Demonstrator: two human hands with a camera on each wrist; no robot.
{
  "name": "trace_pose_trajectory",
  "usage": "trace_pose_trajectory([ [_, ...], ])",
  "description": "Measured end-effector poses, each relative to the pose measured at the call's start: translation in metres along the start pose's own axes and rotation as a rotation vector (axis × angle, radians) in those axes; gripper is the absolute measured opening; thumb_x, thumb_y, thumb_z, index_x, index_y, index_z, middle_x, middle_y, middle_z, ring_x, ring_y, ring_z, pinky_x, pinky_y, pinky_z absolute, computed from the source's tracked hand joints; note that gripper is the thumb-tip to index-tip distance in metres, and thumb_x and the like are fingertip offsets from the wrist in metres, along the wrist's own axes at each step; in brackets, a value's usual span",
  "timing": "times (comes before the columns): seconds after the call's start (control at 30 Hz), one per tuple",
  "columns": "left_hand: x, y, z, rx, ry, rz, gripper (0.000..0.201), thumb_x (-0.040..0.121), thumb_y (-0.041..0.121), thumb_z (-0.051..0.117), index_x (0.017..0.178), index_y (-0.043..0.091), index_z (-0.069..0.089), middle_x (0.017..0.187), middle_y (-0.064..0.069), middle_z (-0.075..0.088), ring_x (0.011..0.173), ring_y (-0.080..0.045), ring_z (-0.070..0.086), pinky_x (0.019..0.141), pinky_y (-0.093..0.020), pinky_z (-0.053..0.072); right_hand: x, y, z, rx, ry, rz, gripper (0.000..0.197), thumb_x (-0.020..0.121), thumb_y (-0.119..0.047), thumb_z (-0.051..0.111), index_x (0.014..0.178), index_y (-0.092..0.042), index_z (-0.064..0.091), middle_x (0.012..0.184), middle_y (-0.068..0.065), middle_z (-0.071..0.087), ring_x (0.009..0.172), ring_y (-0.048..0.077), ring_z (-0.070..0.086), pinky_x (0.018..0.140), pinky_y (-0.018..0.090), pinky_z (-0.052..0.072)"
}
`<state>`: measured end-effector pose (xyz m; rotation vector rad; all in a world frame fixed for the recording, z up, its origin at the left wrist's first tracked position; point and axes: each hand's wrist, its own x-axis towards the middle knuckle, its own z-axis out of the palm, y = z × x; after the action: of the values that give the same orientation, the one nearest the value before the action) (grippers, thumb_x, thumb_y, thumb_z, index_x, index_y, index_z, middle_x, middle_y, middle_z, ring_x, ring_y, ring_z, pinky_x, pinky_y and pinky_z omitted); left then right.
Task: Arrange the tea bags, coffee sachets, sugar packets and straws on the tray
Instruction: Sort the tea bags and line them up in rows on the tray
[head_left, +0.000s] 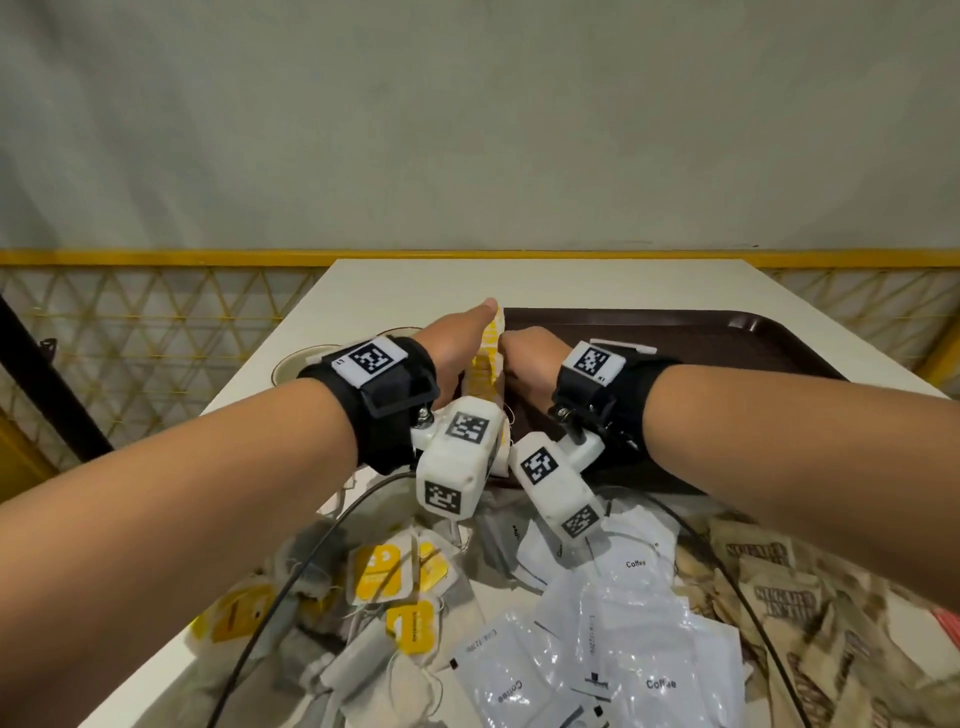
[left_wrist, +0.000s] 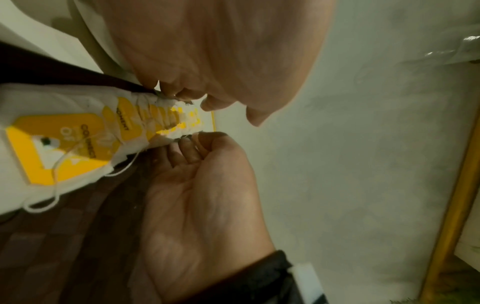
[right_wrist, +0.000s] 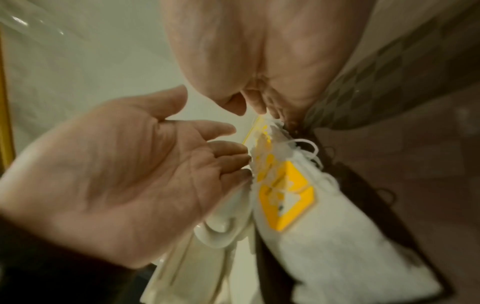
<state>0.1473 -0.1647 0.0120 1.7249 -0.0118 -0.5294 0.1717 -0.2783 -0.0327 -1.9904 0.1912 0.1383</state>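
Hands: two, a left hand (head_left: 457, 343) and a right hand (head_left: 527, 358)
Trays: one brown tray (head_left: 701, 338)
Plates: one, a cream plate (head_left: 291, 366) left of the tray
Tea bags in the row (head_left: 485, 364) on the tray: overlapping, too packed to count
Loose tea bags (head_left: 382, 571) in the near pile: four yellow tags show, more bags half hidden
Coffee sachets (head_left: 623, 623): at least five, overlapping
Sugar packets (head_left: 789, 597): several, blurred, count unclear
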Motion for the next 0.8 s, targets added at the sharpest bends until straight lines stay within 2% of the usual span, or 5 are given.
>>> trace_pose_trajectory([
  [0.17, -0.043, 0.023, -0.032, -0.061, -0.146, 0.140, 0.026, 0.101, 0.030, 0.037, 0.109, 0.013, 0.055, 0.103, -0.005, 0.054, 0.085, -0.011, 0.053, 0.076, -0.021, 0.045, -0.037, -0.032, -0.019, 0.032, -0.022, -0.073, 0.013, 0.091, -0.006, 0.048, 0.084, -0.016, 0.052, 0.093, 0.011, 0.053, 0.087, 0.023, 0.054, 0.084, 0.036, 0.051],
  [0.3, -0.100, 0.029, -0.077, 0.149, -0.339, 0.314, 0.023, 0.092, 0.016, 0.052, 0.104, 0.002, 0.066, 0.108, -0.012, 0.069, 0.097, -0.018, 0.067, 0.088, -0.026, 0.053, -0.107, -0.054, -0.005, -0.070, -0.330, -0.186, 0.013, 0.091, -0.003, 0.055, 0.100, -0.007, 0.064, 0.100, 0.012, 0.066, 0.086, 0.017, 0.062, 0.074, 0.027, 0.053],
  [0.43, -0.140, 0.004, -0.107, 0.693, -0.547, 0.285, 0.050, 0.069, 0.055, 0.073, 0.111, 0.027, 0.069, 0.119, 0.004, 0.067, 0.117, -0.008, 0.059, 0.094, -0.016, 0.046, -0.149, -0.052, 0.018, -0.846, -0.468, -0.408, 0.050, 0.089, -0.038, 0.064, 0.135, -0.023, 0.050, 0.131, -0.006, 0.054, 0.112, 0.009, 0.053, 0.091, 0.020, 0.045],
  [0.63, -0.144, -0.044, -0.114, 1.337, -0.421, 0.034, 0.046, 0.072, 0.059, 0.072, 0.114, 0.059, 0.051, 0.127, 0.028, 0.047, 0.120, 0.001, 0.044, 0.106, -0.029, 0.037, -0.147, -0.028, 0.049, -1.028, -0.591, -0.318, 0.101, 0.076, -0.065, 0.066, 0.152, -0.027, 0.012, 0.157, -0.002, 0.024, 0.139, 0.019, 0.033, 0.112, 0.033, 0.033],
  [0.8, -0.122, -0.056, -0.109, 1.435, -0.351, 0.028, 0.042, 0.072, 0.040, 0.080, 0.106, 0.048, 0.056, 0.110, 0.012, 0.057, 0.098, -0.012, 0.058, 0.088, -0.030, 0.050, -0.148, -0.023, 0.067, -1.161, -0.542, -0.385, 0.084, 0.070, -0.064, 0.071, 0.140, -0.032, 0.037, 0.135, 0.005, 0.043, 0.120, 0.025, 0.046, 0.100, 0.041, 0.044],
])
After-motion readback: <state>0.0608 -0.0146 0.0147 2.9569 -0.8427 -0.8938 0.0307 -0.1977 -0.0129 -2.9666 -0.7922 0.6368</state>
